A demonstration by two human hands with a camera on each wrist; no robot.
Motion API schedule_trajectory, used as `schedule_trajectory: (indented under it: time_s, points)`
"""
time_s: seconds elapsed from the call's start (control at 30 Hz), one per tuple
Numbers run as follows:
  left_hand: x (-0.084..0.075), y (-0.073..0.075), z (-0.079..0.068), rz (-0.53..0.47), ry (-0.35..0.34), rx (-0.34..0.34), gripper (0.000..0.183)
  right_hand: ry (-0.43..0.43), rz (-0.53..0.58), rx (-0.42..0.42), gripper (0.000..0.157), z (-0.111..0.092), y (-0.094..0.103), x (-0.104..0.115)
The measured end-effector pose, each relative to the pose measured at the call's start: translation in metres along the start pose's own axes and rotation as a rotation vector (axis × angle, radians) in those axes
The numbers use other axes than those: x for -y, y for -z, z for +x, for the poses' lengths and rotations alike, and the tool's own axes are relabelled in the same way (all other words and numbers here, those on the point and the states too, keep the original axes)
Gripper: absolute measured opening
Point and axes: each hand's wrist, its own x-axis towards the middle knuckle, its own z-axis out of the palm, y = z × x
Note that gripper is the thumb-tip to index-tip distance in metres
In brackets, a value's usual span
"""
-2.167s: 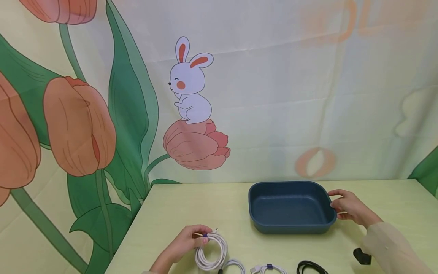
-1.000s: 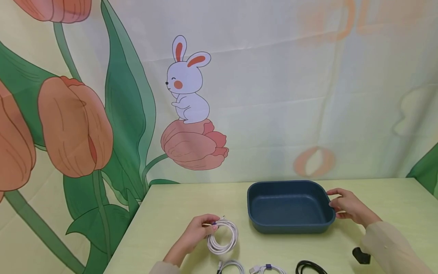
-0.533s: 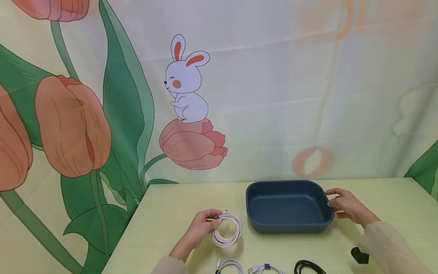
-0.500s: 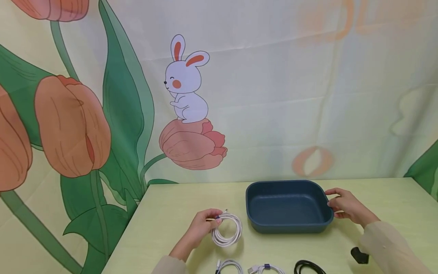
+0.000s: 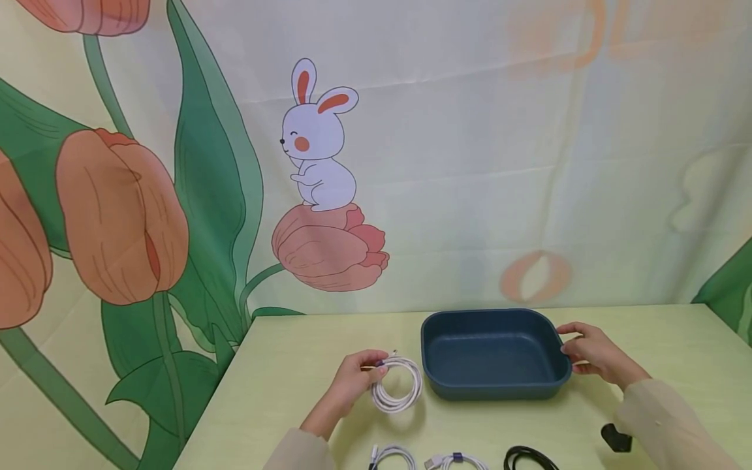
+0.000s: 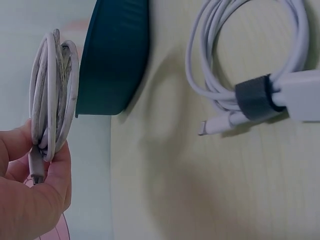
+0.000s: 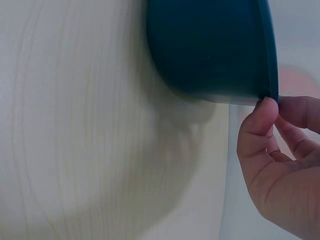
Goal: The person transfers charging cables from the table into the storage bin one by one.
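My left hand (image 5: 354,378) pinches a coiled white cable (image 5: 397,385) by its tied top. The coil hangs above the table, just left of the dark blue rectangular bin (image 5: 496,391). In the left wrist view the coil (image 6: 52,95) is seen edge-on, with a connector end poking out between thumb and fingers. At the bin's right side, my right hand (image 5: 599,352) grips the rim. The right wrist view shows the thumb (image 7: 262,117) and index finger at the rim's edge. No items show inside the bin.
Along the near edge lie a grey-white coiled cable (image 5: 395,452), a white USB cable (image 5: 461,459) with a dark strap, and a black cable (image 5: 529,455). A small black object (image 5: 615,438) lies by the right sleeve. A printed curtain (image 5: 446,196) hangs behind the table.
My left hand has carried the coiled white cable up and to the right, away from the near cables and close to the bin. The right hand stays on the bin's rim.
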Motion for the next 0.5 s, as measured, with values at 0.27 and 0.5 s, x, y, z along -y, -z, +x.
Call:
schedule_trajectory:
  time_s: [0.27, 0.5]
  points:
    - [-0.009, -0.006, 0.009, 0.027, -0.011, -0.011, 0.026, 0.0, 0.007, 0.005, 0.048, 0.001, 0.001, -0.001]
    - [-0.018, -0.015, 0.011, 0.014, -0.018, -0.032, 0.027, 0.002, 0.011, 0.005, 0.048, 0.002, 0.002, -0.002]
